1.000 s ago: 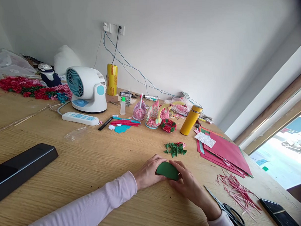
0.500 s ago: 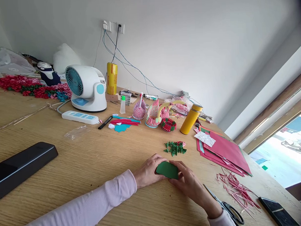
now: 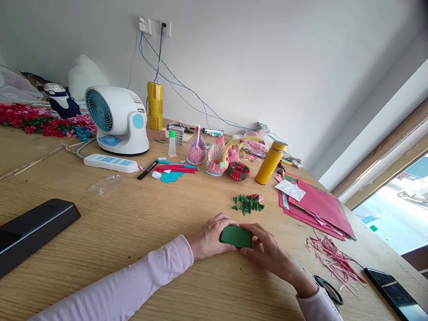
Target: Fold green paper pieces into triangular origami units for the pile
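A small green rectangle of paper (image 3: pixel 237 236) is held between both hands just above the wooden table. My left hand (image 3: pixel 211 236) grips its left end, thumb below and fingers along the top edge. On the right end, my right hand (image 3: pixel 264 246) pinches it between thumb and fingers. Beyond the hands lies a small heap of folded green paper triangles (image 3: pixel 248 204), with a bit of pink among them. Scissors (image 3: pixel 328 287) with black handles rest by my right wrist, their blades partly hidden behind it.
Pink paper strips (image 3: pixel 335 259), a phone (image 3: pixel 397 292) and stacked red paper sheets (image 3: pixel 321 208) lie to the right. Farther back stand a yellow flask (image 3: pixel 271 163), folded-paper swans (image 3: pixel 216 155), a red-green paper ring (image 3: pixel 238 171) and a white fan (image 3: pixel 119 119). A black case (image 3: pixel 34 234) sits left.
The camera view has shifted slightly, moving the scene up and a little left. Both hands still hold the green paper, which appears tilted a bit differently.
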Action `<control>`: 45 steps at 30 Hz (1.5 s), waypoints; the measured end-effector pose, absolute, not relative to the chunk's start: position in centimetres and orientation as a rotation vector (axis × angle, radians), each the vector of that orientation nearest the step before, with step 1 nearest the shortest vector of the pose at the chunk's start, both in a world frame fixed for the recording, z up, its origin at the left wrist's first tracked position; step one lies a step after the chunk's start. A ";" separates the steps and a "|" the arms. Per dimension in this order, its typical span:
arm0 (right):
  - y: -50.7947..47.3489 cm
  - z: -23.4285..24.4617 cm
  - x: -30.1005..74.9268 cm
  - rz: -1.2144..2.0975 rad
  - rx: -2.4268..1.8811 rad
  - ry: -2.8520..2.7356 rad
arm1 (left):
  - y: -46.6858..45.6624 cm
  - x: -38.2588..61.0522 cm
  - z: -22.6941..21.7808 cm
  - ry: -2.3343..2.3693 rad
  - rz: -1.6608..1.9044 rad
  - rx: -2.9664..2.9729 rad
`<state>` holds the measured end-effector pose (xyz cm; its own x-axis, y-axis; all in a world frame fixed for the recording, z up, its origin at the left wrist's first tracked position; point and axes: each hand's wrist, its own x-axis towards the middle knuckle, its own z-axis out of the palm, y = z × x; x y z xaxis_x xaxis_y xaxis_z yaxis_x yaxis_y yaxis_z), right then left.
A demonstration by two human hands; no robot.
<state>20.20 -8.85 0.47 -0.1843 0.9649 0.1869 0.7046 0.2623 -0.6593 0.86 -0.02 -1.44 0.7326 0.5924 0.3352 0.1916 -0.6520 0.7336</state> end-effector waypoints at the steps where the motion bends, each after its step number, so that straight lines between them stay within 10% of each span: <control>1: -8.9 0.5 20.2 0.591 -1.509 -1.962 | 0.0 0.9 -1.5 0.590 0.751 2.232; 45: -8.9 0.3 20.9 0.555 -1.485 -2.070 | 0.0 0.4 -1.0 0.495 0.698 2.298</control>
